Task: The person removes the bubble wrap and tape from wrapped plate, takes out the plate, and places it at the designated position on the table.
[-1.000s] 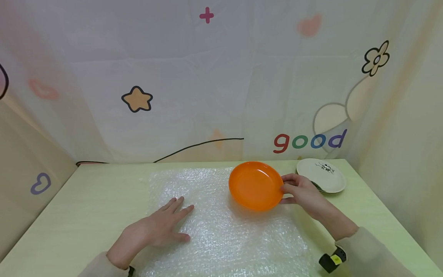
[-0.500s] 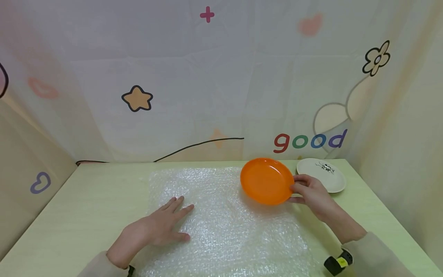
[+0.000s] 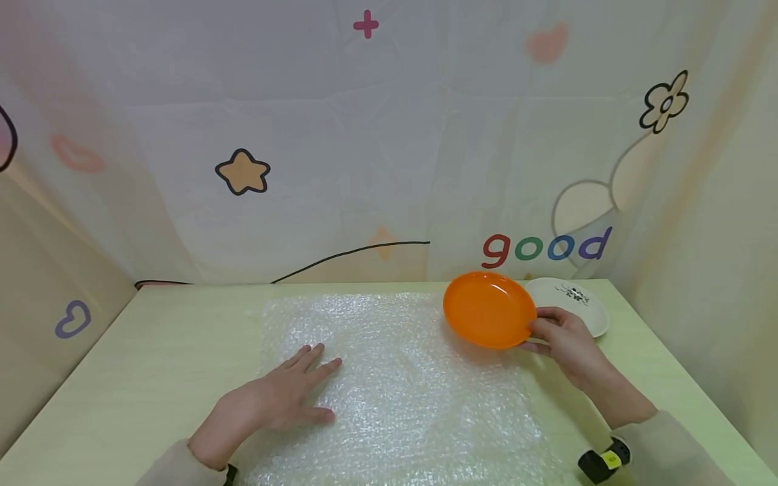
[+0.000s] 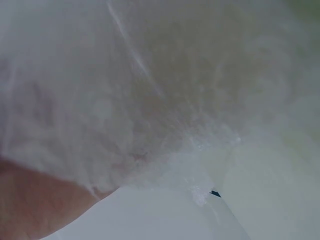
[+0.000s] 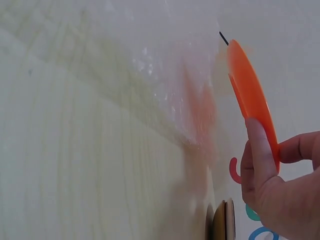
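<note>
An orange plate (image 3: 486,310) is pinched at its right rim by my right hand (image 3: 565,337). In the right wrist view the orange plate (image 5: 252,90) is seen edge-on above the table, between the thumb and fingers of my right hand (image 5: 280,195). Below and left of it lies a sheet of clear bubble wrap (image 3: 413,405). My left hand (image 3: 273,405) rests with spread fingers on the left part of this sheet. The left wrist view is mostly filled by blurred bubble wrap (image 4: 165,110), with part of the left hand (image 4: 40,205) at the lower left.
White plates with a dark floral print (image 3: 571,300) lie at the table's back right corner, just behind my right hand. The right wrist view shows their stacked edges (image 5: 222,222). A printed curtain (image 3: 340,148) hangs along the pale table's (image 3: 152,358) back edge.
My right hand has carried the orange plate rightward and slightly back, and it now partly overlaps the white plates in the head view. The left hand has stayed in place.
</note>
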The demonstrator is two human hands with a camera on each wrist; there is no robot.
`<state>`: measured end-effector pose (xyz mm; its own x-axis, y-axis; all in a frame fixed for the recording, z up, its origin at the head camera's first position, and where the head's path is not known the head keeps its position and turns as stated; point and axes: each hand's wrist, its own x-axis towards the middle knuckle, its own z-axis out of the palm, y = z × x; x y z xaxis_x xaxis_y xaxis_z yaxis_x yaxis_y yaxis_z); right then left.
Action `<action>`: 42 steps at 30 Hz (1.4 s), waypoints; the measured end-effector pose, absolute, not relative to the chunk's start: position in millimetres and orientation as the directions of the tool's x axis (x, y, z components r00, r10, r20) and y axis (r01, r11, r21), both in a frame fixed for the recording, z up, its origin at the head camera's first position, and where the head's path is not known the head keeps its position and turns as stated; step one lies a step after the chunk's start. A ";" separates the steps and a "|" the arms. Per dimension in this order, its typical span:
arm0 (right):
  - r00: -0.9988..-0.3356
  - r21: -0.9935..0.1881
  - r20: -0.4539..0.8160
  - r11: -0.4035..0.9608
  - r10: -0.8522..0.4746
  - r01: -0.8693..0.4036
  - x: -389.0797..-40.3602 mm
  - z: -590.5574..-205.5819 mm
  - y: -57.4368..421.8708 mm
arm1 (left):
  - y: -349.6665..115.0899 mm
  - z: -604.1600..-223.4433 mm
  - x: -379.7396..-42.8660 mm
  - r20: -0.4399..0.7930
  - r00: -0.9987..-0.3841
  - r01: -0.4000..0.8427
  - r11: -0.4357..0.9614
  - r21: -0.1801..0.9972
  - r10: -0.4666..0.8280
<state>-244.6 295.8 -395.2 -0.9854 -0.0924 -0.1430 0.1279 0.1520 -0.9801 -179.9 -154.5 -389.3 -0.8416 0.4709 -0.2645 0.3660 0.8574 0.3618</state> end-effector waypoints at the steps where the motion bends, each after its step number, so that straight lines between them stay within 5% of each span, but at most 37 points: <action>1: -0.986 -0.982 -0.139 0.144 -0.093 0.125 -244.4 -395.2 296.9 | -154.4 -389.5 -180.0 -0.264 -0.841 0.367 0.857 0.362 0.472; 42: -0.978 -0.981 -0.188 -0.074 0.087 0.181 -247.0 -399.0 345.4 | -155.2 -391.4 -180.7 -0.257 -0.844 0.367 0.857 0.363 0.471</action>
<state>-247.0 345.4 -399.0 -0.9783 0.0874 -0.1876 0.1815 -0.0735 -0.9806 -180.7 -155.2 -391.4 -0.8440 0.4707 -0.2571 0.3673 0.8565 0.3625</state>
